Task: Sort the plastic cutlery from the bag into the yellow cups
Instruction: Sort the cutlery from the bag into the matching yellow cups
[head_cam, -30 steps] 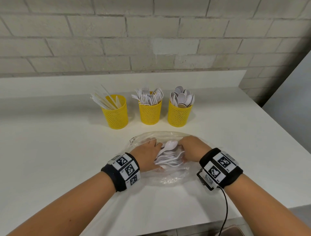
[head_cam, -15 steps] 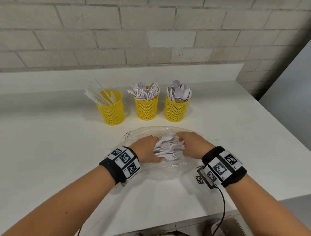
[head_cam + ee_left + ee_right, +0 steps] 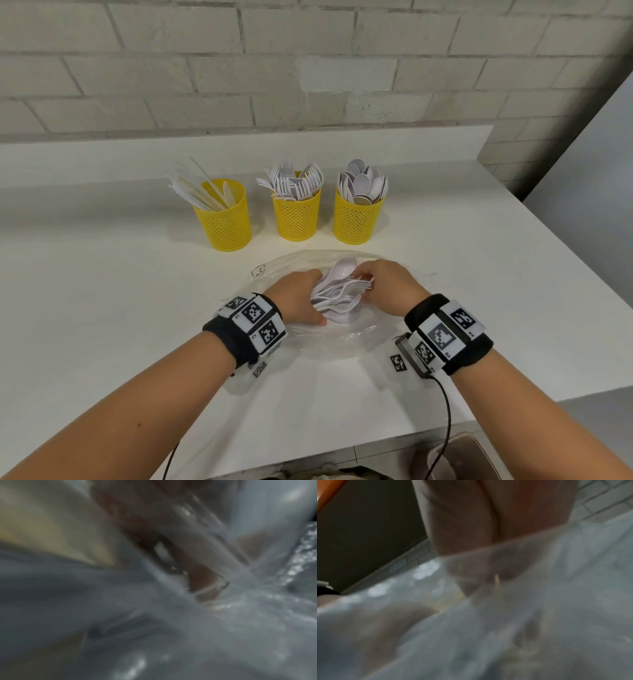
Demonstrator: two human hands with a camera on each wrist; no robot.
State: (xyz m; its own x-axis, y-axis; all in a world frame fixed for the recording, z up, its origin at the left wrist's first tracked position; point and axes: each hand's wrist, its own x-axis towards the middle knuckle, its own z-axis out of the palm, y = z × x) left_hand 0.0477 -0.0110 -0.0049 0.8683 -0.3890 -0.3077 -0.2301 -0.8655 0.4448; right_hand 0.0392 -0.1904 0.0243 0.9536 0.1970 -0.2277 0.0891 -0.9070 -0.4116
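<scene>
Three yellow mesh cups stand in a row on the white counter: the left cup (image 3: 224, 216) holds knives, the middle cup (image 3: 297, 213) forks, the right cup (image 3: 358, 216) spoons. In front of them lies a clear plastic bag (image 3: 346, 337). On it my left hand (image 3: 298, 301) grips a bundle of white spoons and forks (image 3: 337, 291) by the handles. My right hand (image 3: 387, 286) pinches a piece at the bundle's far end. Both wrist views are blurred, showing skin (image 3: 202, 578) and crinkled plastic (image 3: 539, 615).
A grey brick wall (image 3: 308, 61) rises behind a low white ledge (image 3: 239, 154). The counter's front edge (image 3: 376, 442) runs just below my forearms, its right edge slants away at the right. A cable (image 3: 445, 411) hangs from my right wristband.
The bundle has been gathered tighter between both hands and sits slightly higher; my right hand's fingers have shifted to the fork tines at its top. The head view has dipped a little.
</scene>
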